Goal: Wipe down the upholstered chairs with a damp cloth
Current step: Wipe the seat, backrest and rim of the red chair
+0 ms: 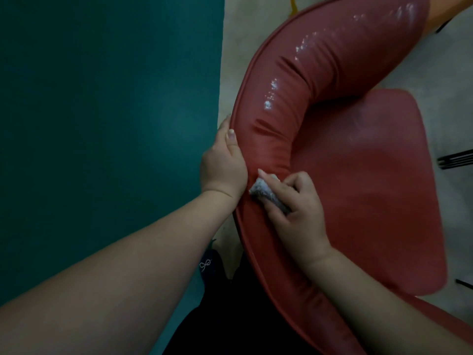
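A red upholstered chair (363,180) with a curved padded backrest fills the right half of the view, seen from above. Wet streaks shine along the upper part of the backrest. My left hand (224,162) grips the outer rim of the backrest, thumb on top and the fingers hidden behind the edge. My right hand (298,208) holds a small bunched white-grey cloth (266,192) and presses it against the inner face of the backrest, just right of my left hand.
A dark teal floor area (107,124) covers the left side; pale flooring (445,80) lies under the chair. Black chair legs (455,158) show at the right edge. An orange seat corner (445,11) is at the top right. My dark clothing (230,316) is at the bottom.
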A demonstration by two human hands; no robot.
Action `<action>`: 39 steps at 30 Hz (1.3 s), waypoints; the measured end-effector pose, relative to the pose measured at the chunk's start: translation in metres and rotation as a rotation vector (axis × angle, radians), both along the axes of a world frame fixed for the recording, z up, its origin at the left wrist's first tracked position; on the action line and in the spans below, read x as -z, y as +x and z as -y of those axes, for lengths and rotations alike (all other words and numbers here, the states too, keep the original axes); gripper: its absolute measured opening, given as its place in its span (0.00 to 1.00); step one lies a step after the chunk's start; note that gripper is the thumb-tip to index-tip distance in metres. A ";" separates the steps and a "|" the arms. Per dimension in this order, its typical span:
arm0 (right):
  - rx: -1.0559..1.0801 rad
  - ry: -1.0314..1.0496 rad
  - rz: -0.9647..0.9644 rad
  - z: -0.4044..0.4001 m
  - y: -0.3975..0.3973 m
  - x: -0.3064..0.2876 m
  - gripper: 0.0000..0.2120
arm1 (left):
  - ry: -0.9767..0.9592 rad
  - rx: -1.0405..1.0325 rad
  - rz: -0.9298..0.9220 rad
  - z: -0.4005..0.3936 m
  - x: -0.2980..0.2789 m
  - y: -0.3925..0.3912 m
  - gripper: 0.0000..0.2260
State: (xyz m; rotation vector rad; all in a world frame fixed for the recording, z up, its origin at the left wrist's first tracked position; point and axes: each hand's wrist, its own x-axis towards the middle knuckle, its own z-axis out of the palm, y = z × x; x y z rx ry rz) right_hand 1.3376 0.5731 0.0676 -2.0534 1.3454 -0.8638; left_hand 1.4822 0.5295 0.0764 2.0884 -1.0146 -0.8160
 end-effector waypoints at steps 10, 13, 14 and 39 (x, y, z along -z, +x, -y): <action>0.047 0.080 0.077 0.031 0.009 -0.004 0.27 | -0.004 0.006 0.011 0.001 -0.002 0.000 0.18; -0.028 0.069 0.052 -0.002 -0.005 -0.003 0.24 | -0.001 0.006 0.015 0.000 -0.003 0.000 0.18; 0.005 0.066 0.052 -0.002 -0.002 -0.002 0.24 | 0.008 0.009 0.021 0.000 -0.004 0.000 0.18; 0.305 -0.070 0.086 0.179 0.046 0.013 0.22 | 0.062 0.018 0.092 0.072 -0.009 0.000 0.18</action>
